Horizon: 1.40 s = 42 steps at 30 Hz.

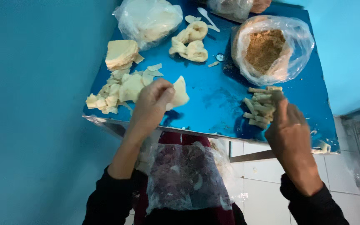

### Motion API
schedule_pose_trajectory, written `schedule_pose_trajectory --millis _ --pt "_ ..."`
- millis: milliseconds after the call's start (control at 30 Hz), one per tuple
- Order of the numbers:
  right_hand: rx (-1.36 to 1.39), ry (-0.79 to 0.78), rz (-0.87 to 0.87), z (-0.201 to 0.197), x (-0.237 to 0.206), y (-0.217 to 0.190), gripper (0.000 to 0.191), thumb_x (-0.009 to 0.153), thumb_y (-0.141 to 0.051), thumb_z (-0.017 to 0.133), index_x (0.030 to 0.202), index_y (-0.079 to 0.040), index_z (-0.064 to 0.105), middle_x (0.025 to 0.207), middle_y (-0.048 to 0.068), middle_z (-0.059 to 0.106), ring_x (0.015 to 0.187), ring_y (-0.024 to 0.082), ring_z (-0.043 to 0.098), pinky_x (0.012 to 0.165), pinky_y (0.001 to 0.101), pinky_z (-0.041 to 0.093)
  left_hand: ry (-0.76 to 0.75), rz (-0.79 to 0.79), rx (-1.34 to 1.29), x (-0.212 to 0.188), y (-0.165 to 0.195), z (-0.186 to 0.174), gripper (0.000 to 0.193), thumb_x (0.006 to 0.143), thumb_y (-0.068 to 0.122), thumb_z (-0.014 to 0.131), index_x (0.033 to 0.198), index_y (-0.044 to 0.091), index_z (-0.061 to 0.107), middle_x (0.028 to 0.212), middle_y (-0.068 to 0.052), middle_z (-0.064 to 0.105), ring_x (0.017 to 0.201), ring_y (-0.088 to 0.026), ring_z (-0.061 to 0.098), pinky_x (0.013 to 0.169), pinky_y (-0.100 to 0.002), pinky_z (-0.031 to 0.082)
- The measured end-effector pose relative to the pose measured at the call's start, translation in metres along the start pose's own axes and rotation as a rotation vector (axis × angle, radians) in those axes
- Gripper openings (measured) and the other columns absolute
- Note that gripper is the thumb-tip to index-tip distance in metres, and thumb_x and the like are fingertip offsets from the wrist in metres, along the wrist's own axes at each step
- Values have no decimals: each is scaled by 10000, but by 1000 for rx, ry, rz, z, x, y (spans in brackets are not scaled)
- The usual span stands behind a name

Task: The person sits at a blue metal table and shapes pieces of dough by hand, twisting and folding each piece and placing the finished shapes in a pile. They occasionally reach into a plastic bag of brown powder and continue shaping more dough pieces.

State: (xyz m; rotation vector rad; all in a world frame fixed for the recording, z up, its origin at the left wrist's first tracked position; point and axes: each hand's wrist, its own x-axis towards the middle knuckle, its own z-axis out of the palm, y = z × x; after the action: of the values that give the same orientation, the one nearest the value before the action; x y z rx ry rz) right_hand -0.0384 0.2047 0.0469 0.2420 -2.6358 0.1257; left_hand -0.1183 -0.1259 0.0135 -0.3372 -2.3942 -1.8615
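Pinching a thin wrapper sheet [179, 93] at its 9 o'clock edge, your left hand [151, 104] closes lightly; it looks soft, light, tearable. Your right hand [290, 133], fingers curled, sets a roll on the rolled pile [260, 108] at the blue tabletop's [213, 96] 4 o'clock.

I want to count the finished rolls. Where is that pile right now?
In the head view, the pile of rolls lies right of centre on the blue table, under the right hand's fingertips, below the bag of crumbs.

Dim, blue-tinted light; soft glare on the tabletop [213, 96] centre, slight motion blur at the right hand [290, 133], wide-angle bending at edges.
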Motion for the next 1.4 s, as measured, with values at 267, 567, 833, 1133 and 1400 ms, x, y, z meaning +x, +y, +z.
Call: schedule_pose_trajectory --millis 267,567,833,1133,1400 --pt "1237 -236 191 21 18 -66 677 935 7 723 1491 -18 337 1191 124 675 1041 184 653 884 300 561 -275 -307 -1016 -16 -12 72 234 1003 230 621 1130 34 634 1010 -33 674 945 -142 685 863 -327 583" --pt "1171 -382 255 11 50 -61 597 926 18 684 1450 -38 405 959 80 681 905 121 644 780 276 547 -35 -191 -740 -26 -4 80 288 974 165 706 1155 -44 623 950 -160 758 813 -155 728 703 -280 608" --pt "839 -375 -41 3 84 -69 563 924 -12 688 1427 -60 441 1038 129 759 948 183 721 839 334 569 -65 -335 -759 -49 1 88 319 965 135 612 1196 2 437 988 -173 739 850 -177 774 724 -295 663" --pt "254 195 35 3 -22 -11 429 979 105 571 1337 -102 687 1308 165 628 1248 370 553 1123 462 469 46 467 626 -68 26 41 362 964 260 693 1281 91 648 1248 -119 684 1178 -312 618 959 -513 511" --pt "-281 143 366 -3 -152 75 584 965 178 540 1331 -233 736 1218 87 556 1163 306 447 1073 461 367 -81 817 776 -68 -13 49 445 990 269 710 1366 38 649 1409 -116 636 1366 -268 552 1132 -488 434"
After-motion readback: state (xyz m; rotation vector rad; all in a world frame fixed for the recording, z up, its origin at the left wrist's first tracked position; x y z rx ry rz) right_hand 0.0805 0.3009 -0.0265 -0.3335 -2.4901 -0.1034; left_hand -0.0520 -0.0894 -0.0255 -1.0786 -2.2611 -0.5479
